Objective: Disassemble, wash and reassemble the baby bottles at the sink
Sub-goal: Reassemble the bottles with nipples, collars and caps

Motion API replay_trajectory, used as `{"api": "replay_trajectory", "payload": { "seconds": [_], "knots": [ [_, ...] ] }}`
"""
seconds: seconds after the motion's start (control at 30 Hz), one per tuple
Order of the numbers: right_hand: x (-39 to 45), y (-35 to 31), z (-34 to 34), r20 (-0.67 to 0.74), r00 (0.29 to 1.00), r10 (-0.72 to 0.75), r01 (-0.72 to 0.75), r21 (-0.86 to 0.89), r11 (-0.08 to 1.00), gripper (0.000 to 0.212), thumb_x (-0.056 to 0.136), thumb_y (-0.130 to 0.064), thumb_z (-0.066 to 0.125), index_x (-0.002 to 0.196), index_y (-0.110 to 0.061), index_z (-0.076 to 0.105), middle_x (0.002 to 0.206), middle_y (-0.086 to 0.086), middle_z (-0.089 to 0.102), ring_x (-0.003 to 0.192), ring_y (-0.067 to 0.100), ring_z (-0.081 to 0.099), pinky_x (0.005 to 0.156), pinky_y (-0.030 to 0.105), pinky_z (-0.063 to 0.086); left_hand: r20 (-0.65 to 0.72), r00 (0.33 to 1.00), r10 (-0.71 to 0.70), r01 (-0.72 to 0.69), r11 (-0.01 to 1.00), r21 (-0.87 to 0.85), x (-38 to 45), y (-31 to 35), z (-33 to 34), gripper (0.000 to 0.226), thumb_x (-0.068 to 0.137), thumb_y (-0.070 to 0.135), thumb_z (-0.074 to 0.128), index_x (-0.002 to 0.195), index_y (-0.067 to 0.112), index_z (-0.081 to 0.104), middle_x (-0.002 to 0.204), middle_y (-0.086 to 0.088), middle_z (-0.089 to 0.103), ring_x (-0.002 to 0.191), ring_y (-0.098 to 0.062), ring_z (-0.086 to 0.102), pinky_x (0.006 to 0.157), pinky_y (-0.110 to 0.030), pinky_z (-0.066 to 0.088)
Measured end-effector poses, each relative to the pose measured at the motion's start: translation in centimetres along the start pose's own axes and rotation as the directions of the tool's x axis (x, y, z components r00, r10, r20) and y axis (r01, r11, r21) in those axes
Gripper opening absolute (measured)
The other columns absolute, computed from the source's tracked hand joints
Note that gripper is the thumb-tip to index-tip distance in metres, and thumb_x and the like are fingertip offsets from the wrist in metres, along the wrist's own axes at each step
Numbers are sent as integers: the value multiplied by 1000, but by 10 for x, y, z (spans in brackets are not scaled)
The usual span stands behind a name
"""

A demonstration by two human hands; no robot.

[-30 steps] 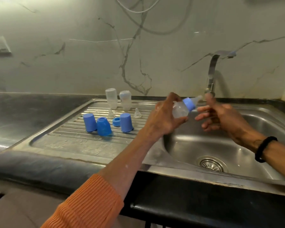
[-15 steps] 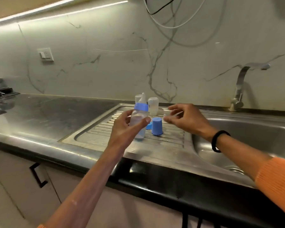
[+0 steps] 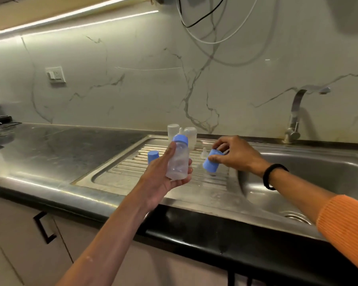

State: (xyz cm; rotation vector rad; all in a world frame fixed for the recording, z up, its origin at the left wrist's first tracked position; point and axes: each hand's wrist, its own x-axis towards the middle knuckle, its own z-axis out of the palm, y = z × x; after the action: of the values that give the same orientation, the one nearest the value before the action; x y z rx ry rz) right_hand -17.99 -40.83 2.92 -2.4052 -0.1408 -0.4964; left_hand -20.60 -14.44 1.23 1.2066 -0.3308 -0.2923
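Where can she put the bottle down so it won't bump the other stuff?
The front of the drainboard, near the counter edge, looks bare. So does the dark counter left of it. The back is crowded: a blue cap, two clear bottles and a small teat stand there, by the right hand.

I am standing in a home kitchen; a stainless steel sink with a ribbed draining board is sitting in a dark polished tabletop; a curved tap is rising behind the basin; marble-look wall panels are running along the back, carrying a switch plate; a light strip is glowing overhead; cabinet doors are showing below.
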Motion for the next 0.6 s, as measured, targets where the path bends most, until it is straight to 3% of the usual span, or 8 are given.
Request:
{"api": "replay_trajectory", "payload": {
  "seconds": [0.1, 0.23, 0.33, 0.37, 0.43, 0.5, 0.53, 0.6],
  "knots": [
    [-19, 26, -36, -48, 994, 98, -85, 227, 970, 26, 77, -27, 91, 93, -17, 73, 81, 6, 77, 68, 18, 75, 62, 38, 64, 39, 989, -142, 146, 976, -162, 15, -3, 23, 60, 93, 54, 68, 126, 4, 68, 119, -22, 72, 94, -31, 73, 72, -41, 61],
    [-41, 59, -85, -48, 965, 257, -208, 455, 866, 33, 76, -27, 90, 100, -11, 74, 90, 13, 79, 75, 28, 78, 63, 36, 64, 190, 958, -215, 251, 950, -187, 38, -9, 69, 46, 91, 38, 60, 122, 3, 65, 108, -23, 67, 87, -33, 68, 74, -41, 62],
    [-52, 88, -123, 29, 927, 374, -279, 721, 634, 53, 70, -38, 90, 113, -11, 74, 105, 13, 79, 84, 26, 77, 69, 35, 64, 212, 950, -231, 261, 958, -123, 58, -23, 104, 32, 93, 26, 60, 118, 7, 63, 108, -20, 66, 93, -33, 68, 88, -50, 59],
    [-57, 100, -132, 46, 902, 429, -321, 738, 594, 52, 72, -35, 89, 115, -9, 74, 106, 16, 78, 84, 27, 76, 69, 37, 64, 210, 956, -207, 221, 974, -48, 66, -29, 115, 30, 96, 25, 62, 121, 8, 63, 112, -18, 67, 96, -32, 69, 93, -53, 59],
    [-70, 128, -140, -63, 848, 526, -460, 406, 790, 32, 76, -21, 90, 100, -7, 75, 97, 22, 77, 83, 33, 73, 70, 40, 61, 216, 972, -92, 40, 971, 234, 80, -41, 132, 39, 96, 27, 71, 132, 14, 62, 122, -14, 67, 105, -28, 70, 95, -52, 59],
    [-83, 147, -139, -245, 808, 535, -558, -29, 829, 22, 76, -20, 90, 88, -11, 74, 88, 15, 76, 78, 29, 69, 69, 36, 57, 247, 965, 87, -222, 772, 596, 93, -50, 144, 52, 89, 31, 80, 137, 22, 62, 121, -4, 68, 108, -21, 68, 94, -35, 58],
    [-85, 155, -138, -236, 817, 527, -547, -26, 837, 24, 77, -23, 90, 87, -9, 74, 84, 15, 75, 70, 25, 68, 62, 32, 55, 264, 947, 181, -318, 625, 713, 99, -54, 148, 57, 84, 31, 83, 136, 22, 63, 118, 1, 67, 106, -16, 65, 91, -19, 53],
    [-82, 153, -145, -172, 806, 566, -483, 359, 798, 32, 81, -30, 88, 92, -3, 73, 75, 17, 71, 53, 17, 64, 49, 26, 54, 308, 900, 307, -421, 440, 793, 107, -61, 149, 60, 78, 27, 89, 133, 20, 66, 115, 4, 64, 102, -10, 60, 80, -2, 40]
  ]
}}
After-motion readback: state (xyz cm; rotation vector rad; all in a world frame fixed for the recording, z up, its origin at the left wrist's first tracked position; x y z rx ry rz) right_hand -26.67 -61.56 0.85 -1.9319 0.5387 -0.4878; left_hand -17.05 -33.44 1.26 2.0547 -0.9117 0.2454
